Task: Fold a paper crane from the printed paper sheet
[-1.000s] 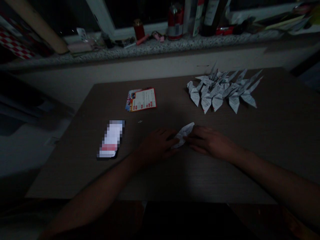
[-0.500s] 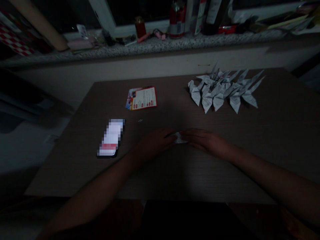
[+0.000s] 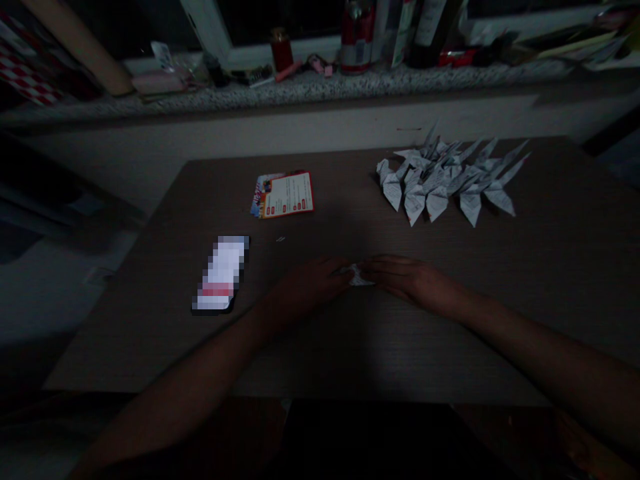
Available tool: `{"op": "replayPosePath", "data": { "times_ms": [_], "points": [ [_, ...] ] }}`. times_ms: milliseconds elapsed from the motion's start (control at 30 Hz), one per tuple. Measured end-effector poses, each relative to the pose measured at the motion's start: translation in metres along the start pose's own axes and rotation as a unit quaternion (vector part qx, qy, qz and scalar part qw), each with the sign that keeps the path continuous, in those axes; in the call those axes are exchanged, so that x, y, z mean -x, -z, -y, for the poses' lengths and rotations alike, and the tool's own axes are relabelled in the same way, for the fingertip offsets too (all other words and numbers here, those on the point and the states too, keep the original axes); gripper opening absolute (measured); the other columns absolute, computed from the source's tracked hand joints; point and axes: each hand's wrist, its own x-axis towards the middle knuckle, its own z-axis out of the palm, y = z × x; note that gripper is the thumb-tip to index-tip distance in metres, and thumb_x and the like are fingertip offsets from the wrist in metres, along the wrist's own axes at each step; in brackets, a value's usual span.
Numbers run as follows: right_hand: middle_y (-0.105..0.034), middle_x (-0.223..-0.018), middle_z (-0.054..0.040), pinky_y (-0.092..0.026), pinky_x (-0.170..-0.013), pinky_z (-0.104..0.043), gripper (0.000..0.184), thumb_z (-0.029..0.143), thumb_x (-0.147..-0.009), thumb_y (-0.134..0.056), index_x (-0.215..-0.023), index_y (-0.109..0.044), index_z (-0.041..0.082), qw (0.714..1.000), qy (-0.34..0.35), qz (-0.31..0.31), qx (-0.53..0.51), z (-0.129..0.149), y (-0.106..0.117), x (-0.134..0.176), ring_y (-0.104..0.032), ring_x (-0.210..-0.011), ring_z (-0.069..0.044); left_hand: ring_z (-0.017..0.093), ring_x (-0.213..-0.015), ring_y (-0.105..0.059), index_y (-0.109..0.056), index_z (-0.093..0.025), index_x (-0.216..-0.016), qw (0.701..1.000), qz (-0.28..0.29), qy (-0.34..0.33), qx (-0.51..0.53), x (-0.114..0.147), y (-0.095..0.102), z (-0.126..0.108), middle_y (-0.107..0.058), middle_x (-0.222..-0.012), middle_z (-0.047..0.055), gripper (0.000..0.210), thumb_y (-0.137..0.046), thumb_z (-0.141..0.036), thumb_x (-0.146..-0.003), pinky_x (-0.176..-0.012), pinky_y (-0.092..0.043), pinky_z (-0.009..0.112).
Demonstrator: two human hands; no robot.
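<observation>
A small piece of folded printed paper lies on the wooden table, mostly covered by fingers. My left hand has its fingertips on the paper's left side. From the other side, my right hand holds the paper's right part, fingers close together and nearly flat. Beyond it, at the back right, stands a group of several origami cranes made of similar printed paper. Shadow darkens both hands, so the exact finger grip is hard to see.
A phone with a lit, blurred screen lies left of my hands. Printed cards lie farther back on the table. Behind the table, a granite sill carries a red can, a dark bottle and clutter.
Both hands stay at the paper, with only a very slight shift of the fingers. The camera view has moved a little; the cranes, phone and cards keep their places.
</observation>
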Motion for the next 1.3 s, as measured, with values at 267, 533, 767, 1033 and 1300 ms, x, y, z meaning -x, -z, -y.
{"op": "replayPosePath", "data": {
  "times_ms": [267,533,767,1033,1300],
  "points": [
    [-0.066,-0.144,-0.0081,-0.053,-0.112,-0.044,0.041,0.019,-0.104,-0.053,-0.144,-0.06,0.026,1.0,-0.007,0.018,0.0,0.001,0.002,-0.002,-0.061,-0.135,-0.024,0.028,-0.117,-0.065,-0.056,-0.022,-0.145,0.997,0.028,-0.033,-0.071,0.004,0.003,-0.007,-0.063,-0.142,0.011,0.038,-0.047,-0.031,-0.109,-0.09,-0.056,0.041],
    [-0.066,-0.142,-0.0112,-0.054,-0.109,-0.043,0.048,0.023,-0.102,-0.058,-0.149,-0.053,0.026,0.997,-0.061,0.038,-0.032,0.001,0.005,-0.002,-0.063,-0.13,-0.025,0.029,-0.119,-0.063,-0.055,-0.027,-0.146,0.994,0.051,-0.031,-0.093,0.005,0.013,-0.018,-0.061,-0.142,0.011,0.042,-0.049,-0.042,-0.107,-0.094,-0.054,0.044],
    [-0.062,-0.148,-0.0128,-0.052,-0.111,-0.049,0.052,0.023,-0.103,-0.055,-0.154,-0.048,0.025,0.999,-0.03,0.037,-0.004,-0.003,0.002,-0.001,-0.059,-0.135,-0.028,0.029,-0.12,-0.062,-0.056,-0.025,-0.144,0.995,0.049,-0.027,-0.084,0.005,0.01,-0.02,-0.054,-0.151,0.011,0.041,-0.051,-0.041,-0.106,-0.091,-0.055,0.041],
    [-0.061,-0.146,-0.0161,-0.052,-0.109,-0.053,0.049,0.023,-0.104,-0.053,-0.153,-0.05,0.023,0.998,-0.016,0.027,0.045,0.001,0.0,-0.002,-0.057,-0.135,-0.031,0.029,-0.121,-0.062,-0.058,-0.023,-0.141,0.996,0.033,-0.036,-0.073,0.005,0.01,-0.02,-0.062,-0.143,0.011,0.038,-0.052,-0.038,-0.106,-0.095,-0.053,0.044],
    [-0.062,-0.141,-0.0137,-0.052,-0.109,-0.051,0.041,0.027,-0.106,-0.049,-0.146,-0.059,0.026,0.998,-0.05,0.022,-0.009,0.007,0.004,-0.007,-0.058,-0.132,-0.029,0.03,-0.123,-0.059,-0.051,-0.024,-0.148,0.997,0.028,-0.022,-0.062,0.005,0.004,-0.021,-0.057,-0.148,0.011,0.046,-0.051,-0.042,-0.106,-0.099,-0.05,0.045]
  ]
}}
